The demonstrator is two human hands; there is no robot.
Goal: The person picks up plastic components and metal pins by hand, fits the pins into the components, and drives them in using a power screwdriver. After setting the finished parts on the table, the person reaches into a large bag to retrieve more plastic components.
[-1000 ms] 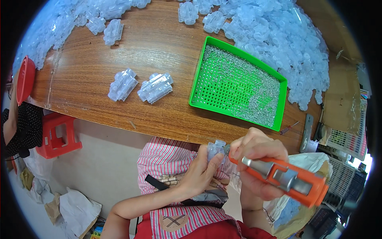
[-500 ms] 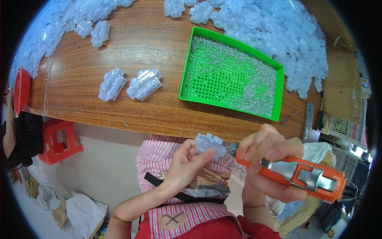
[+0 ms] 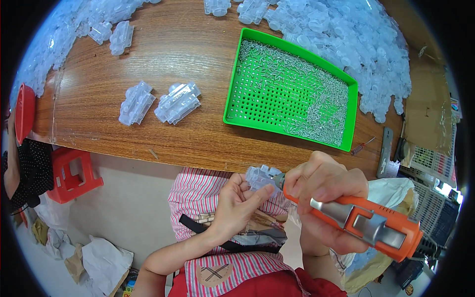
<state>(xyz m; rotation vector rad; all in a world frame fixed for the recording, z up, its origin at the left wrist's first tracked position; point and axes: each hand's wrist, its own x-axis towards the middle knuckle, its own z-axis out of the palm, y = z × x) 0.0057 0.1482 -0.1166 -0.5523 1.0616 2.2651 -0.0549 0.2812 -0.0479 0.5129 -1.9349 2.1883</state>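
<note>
Plastic piece (image 3: pixel 257 178), translucent, pale bluish, knobbly, in left hand (image 3: pixel 234 205)

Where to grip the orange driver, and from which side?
I'd grip the driver round its front half, from the near right, as the right hand does: its body is long and roughly straight, with the tip end pointing left at the clear part.

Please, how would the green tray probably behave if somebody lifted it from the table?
The green tray would probably stay fairly stiff, as it looks like moulded plastic. Its right part may feel heavier, because the small metal pieces lie more densely there. If it tilts, these loose pieces would likely slide and shift its balance.
</note>
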